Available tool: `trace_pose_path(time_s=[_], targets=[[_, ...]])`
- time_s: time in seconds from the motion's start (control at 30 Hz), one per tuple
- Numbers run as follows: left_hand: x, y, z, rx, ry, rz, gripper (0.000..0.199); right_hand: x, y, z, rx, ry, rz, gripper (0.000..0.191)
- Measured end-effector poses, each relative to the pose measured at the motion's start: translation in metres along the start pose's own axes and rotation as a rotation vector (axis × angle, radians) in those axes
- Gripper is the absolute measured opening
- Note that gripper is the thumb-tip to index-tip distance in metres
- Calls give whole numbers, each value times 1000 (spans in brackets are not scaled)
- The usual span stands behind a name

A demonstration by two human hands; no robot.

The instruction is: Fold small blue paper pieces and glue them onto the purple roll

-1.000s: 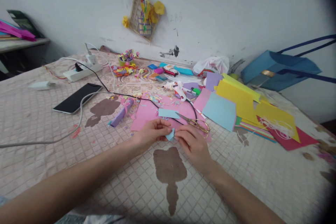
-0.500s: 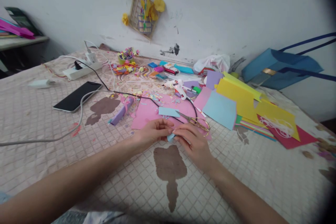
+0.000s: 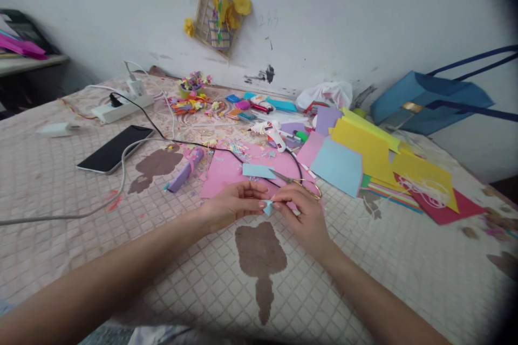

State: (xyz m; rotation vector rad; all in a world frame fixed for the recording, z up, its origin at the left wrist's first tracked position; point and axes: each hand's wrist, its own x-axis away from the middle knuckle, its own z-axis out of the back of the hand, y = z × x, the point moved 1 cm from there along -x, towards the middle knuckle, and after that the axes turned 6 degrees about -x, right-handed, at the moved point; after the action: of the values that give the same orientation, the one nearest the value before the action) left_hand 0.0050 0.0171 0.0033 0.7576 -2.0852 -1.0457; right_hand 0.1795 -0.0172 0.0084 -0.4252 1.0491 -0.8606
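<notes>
A small light blue paper piece (image 3: 267,207) is pinched between the fingertips of both hands, above the near edge of a pink sheet (image 3: 216,172). My left hand (image 3: 238,202) grips it from the left, thumb and fingers pressed together. From the right, my right hand (image 3: 301,213) pinches its other side. Just beyond the fingers lies a light blue paper strip (image 3: 259,171). Gold-handled scissors (image 3: 309,187) rest right behind my right hand, their blades pointing to the strip.
A white glue gun (image 3: 273,133) with a black cord lies behind the pink sheet. Coloured papers (image 3: 360,145) and a blue bag (image 3: 429,102) are at right. At left are a black phone (image 3: 115,149), a purple roll (image 3: 185,171) and a power strip (image 3: 121,108).
The small blue piece has been turned between my fingers and now shows a pointed, folded shape. My right hand's fingers have shifted a little. The whole view has moved slightly.
</notes>
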Motion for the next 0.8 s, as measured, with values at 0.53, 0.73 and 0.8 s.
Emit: trace_pose_path(time_s=[0.53,0.73,0.8], targets=[[-2,-2,1,-319,15,-252,25,1,0,-1,3,-47,-62,7],[1,0,-2,-454,21,-338,20,1,1,-2,-35,-63,-151,7],[2,1,-3,-468,18,-365,18,1,0,-2,-72,-79,-201,7]])
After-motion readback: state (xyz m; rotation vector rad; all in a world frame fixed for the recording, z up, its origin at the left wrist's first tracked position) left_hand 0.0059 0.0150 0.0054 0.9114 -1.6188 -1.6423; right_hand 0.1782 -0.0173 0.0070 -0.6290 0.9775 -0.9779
